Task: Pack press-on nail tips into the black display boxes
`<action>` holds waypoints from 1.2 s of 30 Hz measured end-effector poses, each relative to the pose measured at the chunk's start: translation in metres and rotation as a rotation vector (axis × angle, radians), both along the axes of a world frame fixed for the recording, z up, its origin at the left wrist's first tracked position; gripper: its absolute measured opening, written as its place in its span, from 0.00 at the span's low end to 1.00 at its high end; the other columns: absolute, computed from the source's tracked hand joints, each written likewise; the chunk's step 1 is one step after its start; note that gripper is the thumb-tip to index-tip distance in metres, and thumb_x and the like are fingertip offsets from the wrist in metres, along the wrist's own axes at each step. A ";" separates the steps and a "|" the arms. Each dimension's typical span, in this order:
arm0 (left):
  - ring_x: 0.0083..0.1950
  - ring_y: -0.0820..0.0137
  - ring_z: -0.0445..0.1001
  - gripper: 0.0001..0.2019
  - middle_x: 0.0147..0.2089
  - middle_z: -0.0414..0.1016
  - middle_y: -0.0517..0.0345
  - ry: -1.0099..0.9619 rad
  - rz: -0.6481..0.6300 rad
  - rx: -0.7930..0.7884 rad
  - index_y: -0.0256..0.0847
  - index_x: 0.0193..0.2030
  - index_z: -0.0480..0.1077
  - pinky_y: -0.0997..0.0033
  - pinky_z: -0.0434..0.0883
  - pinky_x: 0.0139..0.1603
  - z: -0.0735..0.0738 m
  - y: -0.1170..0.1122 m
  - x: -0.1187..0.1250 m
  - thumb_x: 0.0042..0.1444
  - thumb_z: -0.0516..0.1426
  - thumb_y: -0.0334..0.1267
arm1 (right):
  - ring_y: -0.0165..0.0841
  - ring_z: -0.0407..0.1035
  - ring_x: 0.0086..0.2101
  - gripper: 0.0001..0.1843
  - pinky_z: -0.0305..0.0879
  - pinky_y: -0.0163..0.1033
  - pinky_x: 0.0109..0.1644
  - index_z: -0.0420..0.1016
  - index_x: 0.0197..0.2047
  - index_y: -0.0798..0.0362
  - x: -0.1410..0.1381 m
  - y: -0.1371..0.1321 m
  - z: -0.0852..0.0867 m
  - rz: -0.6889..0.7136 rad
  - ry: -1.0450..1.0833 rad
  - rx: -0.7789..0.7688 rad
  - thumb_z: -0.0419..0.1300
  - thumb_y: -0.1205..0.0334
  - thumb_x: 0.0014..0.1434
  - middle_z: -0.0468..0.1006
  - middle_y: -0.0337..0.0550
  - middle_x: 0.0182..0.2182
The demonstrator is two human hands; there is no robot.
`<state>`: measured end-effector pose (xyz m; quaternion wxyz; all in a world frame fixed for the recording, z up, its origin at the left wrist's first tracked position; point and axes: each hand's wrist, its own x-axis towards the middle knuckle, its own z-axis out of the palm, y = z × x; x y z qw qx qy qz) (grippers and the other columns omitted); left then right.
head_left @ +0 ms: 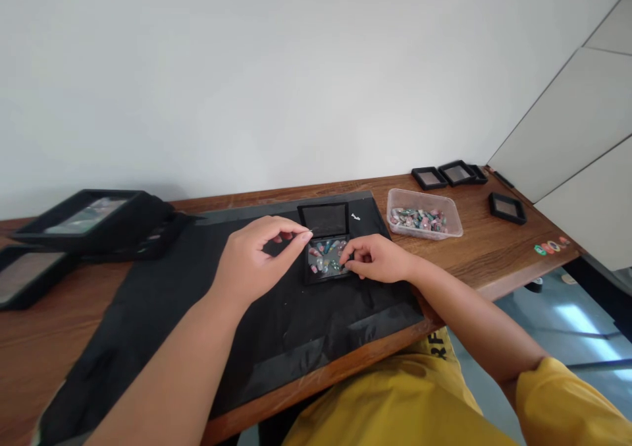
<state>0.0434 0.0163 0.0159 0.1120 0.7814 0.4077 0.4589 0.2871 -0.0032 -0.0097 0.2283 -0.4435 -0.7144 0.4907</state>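
Note:
A small black case (pixel 307 276) lies open on a black mat (pixel 276 340), its dark, see-through lid (pixel 323 219) tilted up at the back. Inside the case are several glossy decorated false nails (pixel 326 247) in pink, teal and silver, set out in rows. Thumb and index finger of my left hand (pixel 257 255) are pinched together over the case's left edge; whatever is between them is too small to make out. My right hand (pixel 375 259) rests at the case's right side, fingers curled and fingertips down at the last nails. What those fingertips grip is hidden.
A clear plastic tub (pixel 451 225) with many loose nails stands to the right. Black framed cases (pixel 428 178) sit at the back right, another (pixel 507 207) nearer the edge. More black cases (pixel 89 219) are stacked on the left. Round stickers (pixel 547 248) mark the table's right end.

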 end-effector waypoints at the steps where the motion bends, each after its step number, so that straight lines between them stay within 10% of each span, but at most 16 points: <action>1: 0.32 0.71 0.78 0.08 0.31 0.83 0.61 0.000 -0.006 0.007 0.45 0.32 0.79 0.71 0.74 0.34 -0.001 0.000 0.000 0.61 0.61 0.42 | 0.22 0.61 0.19 0.05 0.58 0.28 0.29 0.77 0.40 0.56 0.000 0.000 0.000 -0.002 -0.011 0.001 0.61 0.72 0.62 0.72 0.30 0.19; 36: 0.37 0.66 0.80 0.09 0.36 0.85 0.58 0.092 -0.073 -0.088 0.46 0.33 0.78 0.66 0.76 0.41 -0.001 0.000 -0.002 0.62 0.59 0.44 | 0.26 0.61 0.23 0.08 0.54 0.33 0.34 0.67 0.39 0.51 -0.002 -0.003 0.007 0.033 -0.193 0.195 0.59 0.72 0.58 0.68 0.26 0.21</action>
